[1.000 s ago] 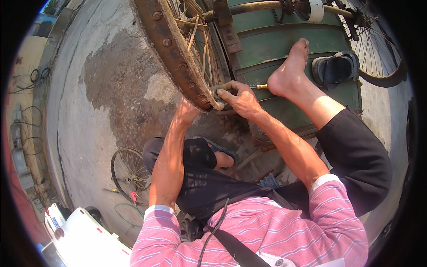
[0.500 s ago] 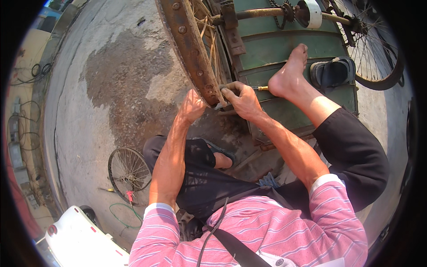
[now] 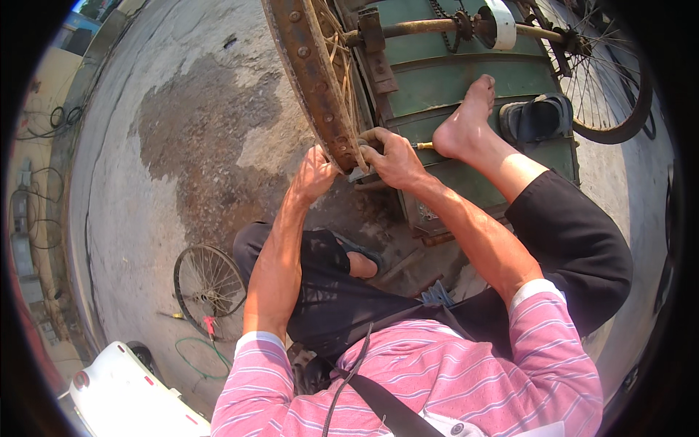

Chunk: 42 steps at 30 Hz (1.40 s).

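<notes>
A rusty, riveted wheel rim (image 3: 314,87) with thin spokes stands on edge at the top middle. My left hand (image 3: 314,173) is closed on the outer left side of its lower end. On the opposite side, my right hand (image 3: 397,159) has thumb and forefinger bent in at the rim's lower edge. What lies between those right fingertips is too small to make out. A yellowish handle or rod (image 3: 422,146) shows between the right hand and my bare foot (image 3: 466,124); I cannot tell whether the hand touches it.
My foot rests on a green metal cart body (image 3: 429,84) with an axle (image 3: 422,28) across it. A dark sandal (image 3: 537,120) lies on the panel, beside another spoked wheel (image 3: 619,135). On the ground at left lie a small spoked wheel (image 3: 178,280) and a green hose (image 3: 191,364).
The view has shifted slightly, and the upper rim appears a little further right. Both hands stay at the rim's lower end, with the right fingers slightly shifted.
</notes>
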Motion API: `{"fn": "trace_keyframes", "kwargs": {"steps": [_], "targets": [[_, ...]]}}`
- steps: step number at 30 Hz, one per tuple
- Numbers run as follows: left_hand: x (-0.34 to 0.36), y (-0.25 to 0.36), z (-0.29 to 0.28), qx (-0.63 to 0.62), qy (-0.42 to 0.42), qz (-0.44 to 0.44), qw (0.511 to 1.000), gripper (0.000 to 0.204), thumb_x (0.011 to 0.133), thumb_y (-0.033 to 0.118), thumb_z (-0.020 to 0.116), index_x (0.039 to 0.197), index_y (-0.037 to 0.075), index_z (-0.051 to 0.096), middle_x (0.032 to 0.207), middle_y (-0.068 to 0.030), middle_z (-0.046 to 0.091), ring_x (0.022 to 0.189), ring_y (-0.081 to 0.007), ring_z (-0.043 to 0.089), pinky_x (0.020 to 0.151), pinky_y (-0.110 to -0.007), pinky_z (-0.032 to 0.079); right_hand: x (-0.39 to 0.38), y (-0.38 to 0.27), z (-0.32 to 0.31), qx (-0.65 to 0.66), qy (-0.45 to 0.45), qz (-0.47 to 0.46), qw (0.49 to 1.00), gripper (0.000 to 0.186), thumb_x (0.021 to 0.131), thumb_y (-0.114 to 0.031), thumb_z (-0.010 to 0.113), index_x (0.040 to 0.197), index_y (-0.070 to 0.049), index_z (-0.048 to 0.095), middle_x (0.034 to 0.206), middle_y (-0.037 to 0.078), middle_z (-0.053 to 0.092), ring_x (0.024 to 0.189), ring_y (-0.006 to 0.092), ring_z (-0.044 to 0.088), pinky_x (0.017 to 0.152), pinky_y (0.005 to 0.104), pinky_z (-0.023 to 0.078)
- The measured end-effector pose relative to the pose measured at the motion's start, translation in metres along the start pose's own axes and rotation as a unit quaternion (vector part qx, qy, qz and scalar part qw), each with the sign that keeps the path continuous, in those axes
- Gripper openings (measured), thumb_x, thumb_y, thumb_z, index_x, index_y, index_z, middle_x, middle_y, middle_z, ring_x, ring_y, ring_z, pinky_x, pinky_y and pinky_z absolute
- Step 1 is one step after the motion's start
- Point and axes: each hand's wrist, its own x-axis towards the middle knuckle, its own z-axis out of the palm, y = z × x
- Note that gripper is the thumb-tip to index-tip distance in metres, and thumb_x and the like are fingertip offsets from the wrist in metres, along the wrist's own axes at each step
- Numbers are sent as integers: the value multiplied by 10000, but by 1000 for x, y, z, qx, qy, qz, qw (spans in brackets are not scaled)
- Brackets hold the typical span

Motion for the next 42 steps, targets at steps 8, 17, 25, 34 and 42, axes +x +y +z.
{"fn": "trace_keyframes", "kwargs": {"steps": [8, 17, 25, 34, 42], "targets": [[2, -19, 1, 87, 10, 18, 996, 279, 925, 282, 705, 1054, 55, 805, 816, -65, 747, 763, -151, 672, 695, -377, 546, -14, -6, -4, 2, 41, -21, 999, 325, 983, -209, 709, 1192, 38, 672, 1016, 136, 765, 928, 170, 705, 857, 353, 567], [-6, -15, -11, 29, -17, -30, 999, 330, 949, 344, 698, 1072, 55, 798, 835, -64, 753, 758, -168, 684, 704, -373, 548, -16, -15, -6, 15, 9, -44, 999, 289, 970, -175, 707, 1153, 38, 640, 1036, 213, 765, 975, 330, 757, 862, 419, 580], [-8, 9, -8, 26, -22, -84, 996, 347, 960, 360, 674, 1016, 34, 778, 797, -74, 753, 760, -173, 708, 701, -374, 556, -24, -14, -31, -195, -36, -218, 956, 240, 904, -153, 708, 1086, -14, 637, 1007, 224, 707, 958, 440, 694, 821, 499, 560], [-11, -17, 0, -63, -35, -123, 990, 306, 961, 290, 660, 1006, 9, 772, 840, -98, 781, 773, -183, 741, 723, -375, 585, 25, -9, -83, 73, -221, 162, 959, 230, 972, -174, 613, 1162, -62, 677, 987, 49, 724, 852, 159, 717, 705, 318, 588], [-8, -29, 6, -130, -18, -107, 986, 281, 970, 251, 697, 1053, -6, 773, 871, -78, 777, 773, -157, 731, 698, -326, 585, 69, 31, -155, 328, -289, 163, 885, 222, 1004, -348, 724, 1094, -160, 651, 1080, 7, 636, 1040, 162, 695, 852, 312, 570]]}}
